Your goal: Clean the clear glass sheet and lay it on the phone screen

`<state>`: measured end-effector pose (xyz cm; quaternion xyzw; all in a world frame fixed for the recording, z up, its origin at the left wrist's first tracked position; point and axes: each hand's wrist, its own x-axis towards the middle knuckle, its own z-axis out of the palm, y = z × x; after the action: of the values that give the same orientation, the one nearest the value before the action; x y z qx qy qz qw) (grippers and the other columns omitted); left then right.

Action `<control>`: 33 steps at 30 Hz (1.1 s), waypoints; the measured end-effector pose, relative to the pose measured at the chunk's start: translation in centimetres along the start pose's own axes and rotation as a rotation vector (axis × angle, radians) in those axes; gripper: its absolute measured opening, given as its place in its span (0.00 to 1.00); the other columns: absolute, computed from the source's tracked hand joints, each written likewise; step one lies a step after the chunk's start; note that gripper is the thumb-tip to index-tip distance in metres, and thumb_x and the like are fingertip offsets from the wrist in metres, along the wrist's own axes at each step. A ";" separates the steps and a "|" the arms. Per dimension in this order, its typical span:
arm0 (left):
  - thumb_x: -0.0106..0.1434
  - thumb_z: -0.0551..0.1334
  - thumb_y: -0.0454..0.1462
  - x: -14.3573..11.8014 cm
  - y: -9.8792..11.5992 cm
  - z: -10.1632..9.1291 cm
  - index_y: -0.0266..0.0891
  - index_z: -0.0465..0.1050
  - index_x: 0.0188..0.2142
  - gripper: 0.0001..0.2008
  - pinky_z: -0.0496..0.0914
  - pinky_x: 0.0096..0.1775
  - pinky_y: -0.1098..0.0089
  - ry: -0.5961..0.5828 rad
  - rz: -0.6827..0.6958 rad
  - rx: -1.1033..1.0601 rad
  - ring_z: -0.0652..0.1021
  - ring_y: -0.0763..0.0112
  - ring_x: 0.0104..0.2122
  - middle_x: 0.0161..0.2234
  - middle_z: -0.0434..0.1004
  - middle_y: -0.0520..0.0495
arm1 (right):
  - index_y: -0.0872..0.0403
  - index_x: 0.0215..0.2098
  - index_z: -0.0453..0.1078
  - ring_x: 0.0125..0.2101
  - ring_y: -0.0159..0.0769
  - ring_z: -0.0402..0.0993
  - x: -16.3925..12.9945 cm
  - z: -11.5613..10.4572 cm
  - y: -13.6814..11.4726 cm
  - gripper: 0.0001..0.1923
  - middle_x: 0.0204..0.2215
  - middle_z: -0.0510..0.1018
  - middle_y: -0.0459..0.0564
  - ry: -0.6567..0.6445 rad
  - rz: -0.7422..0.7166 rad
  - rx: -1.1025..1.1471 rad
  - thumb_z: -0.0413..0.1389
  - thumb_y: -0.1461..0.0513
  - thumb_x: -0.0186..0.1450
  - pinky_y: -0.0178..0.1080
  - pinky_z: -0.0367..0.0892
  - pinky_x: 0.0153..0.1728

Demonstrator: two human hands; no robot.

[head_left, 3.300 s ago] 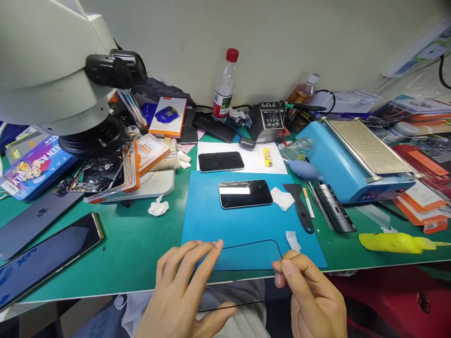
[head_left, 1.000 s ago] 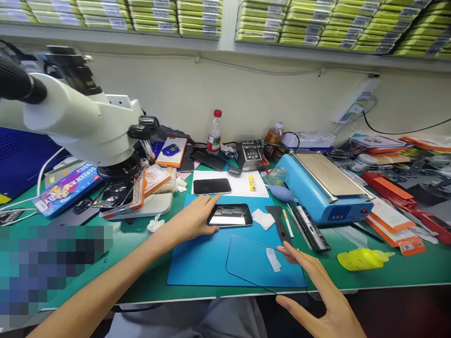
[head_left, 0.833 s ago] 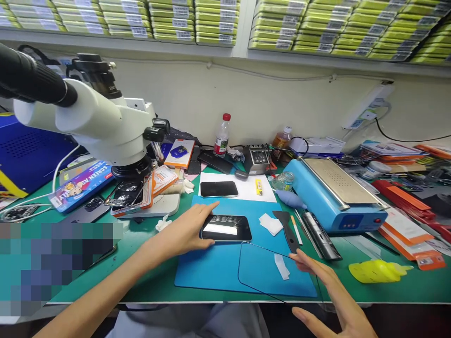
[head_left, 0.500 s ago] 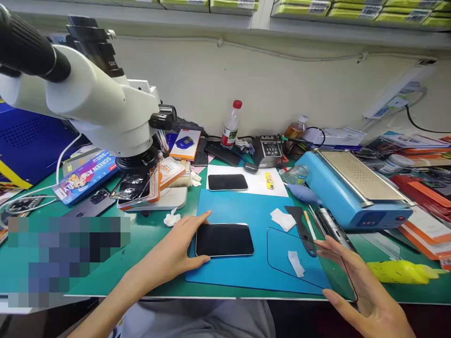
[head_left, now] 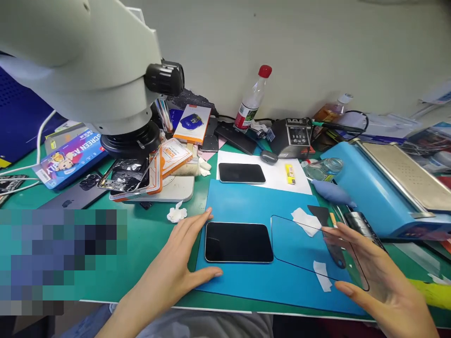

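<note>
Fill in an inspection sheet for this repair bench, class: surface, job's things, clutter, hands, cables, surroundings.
Surface: green bench with a blue mat on it.
Job's things: phone flat on the mat, screen dark; clear protector with a black rim, held tilted right of it.
Clutter: second phone on white paper, scraper, wipes, bottle, lighter, boxes.
Hands: left hand cups the phone's left end; right hand holds the protector by its edges.
Cables: white lead at left, black ones along the wall.
Surroundings: microscope, blue machine, plain wall.

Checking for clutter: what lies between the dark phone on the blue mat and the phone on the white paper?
Only bare blue mat separates dark phone from paper's phone, head view.
</note>
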<state>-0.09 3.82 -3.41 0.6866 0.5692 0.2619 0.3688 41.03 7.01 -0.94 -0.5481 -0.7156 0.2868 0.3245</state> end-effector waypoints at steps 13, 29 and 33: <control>0.69 0.72 0.51 0.1 -0.1 -0.5 0.78 0.32 0.76 0.53 0.64 0.71 0.44 -0.079 -0.057 -0.098 0.59 0.55 0.75 0.78 0.55 0.58 | 0.38 0.74 0.61 0.62 0.42 0.77 3.5 8.2 -3.6 0.37 0.65 0.76 0.48 -0.234 -0.156 -0.148 0.66 0.48 0.70 0.37 0.72 0.62; 0.66 0.76 0.38 0.8 -0.2 0.0 0.73 0.31 0.77 0.60 0.71 0.66 0.49 -0.039 0.001 0.008 0.70 0.53 0.69 0.72 0.68 0.54 | 0.41 0.73 0.64 0.63 0.46 0.77 4.1 8.6 -3.0 0.37 0.64 0.78 0.48 -0.218 -0.188 -0.282 0.64 0.44 0.70 0.38 0.76 0.60; 0.67 0.75 0.36 0.9 -0.1 -0.1 0.71 0.30 0.77 0.60 0.71 0.65 0.50 -0.044 0.018 0.013 0.71 0.53 0.68 0.70 0.70 0.52 | 0.39 0.74 0.62 0.62 0.46 0.78 4.1 8.6 -3.1 0.38 0.64 0.78 0.47 -0.240 -0.165 -0.259 0.65 0.45 0.69 0.39 0.75 0.61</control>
<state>-0.06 4.68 -3.49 0.6997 0.5565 0.2462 0.3744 31.70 9.79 -3.38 -0.4865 -0.8226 0.2280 0.1862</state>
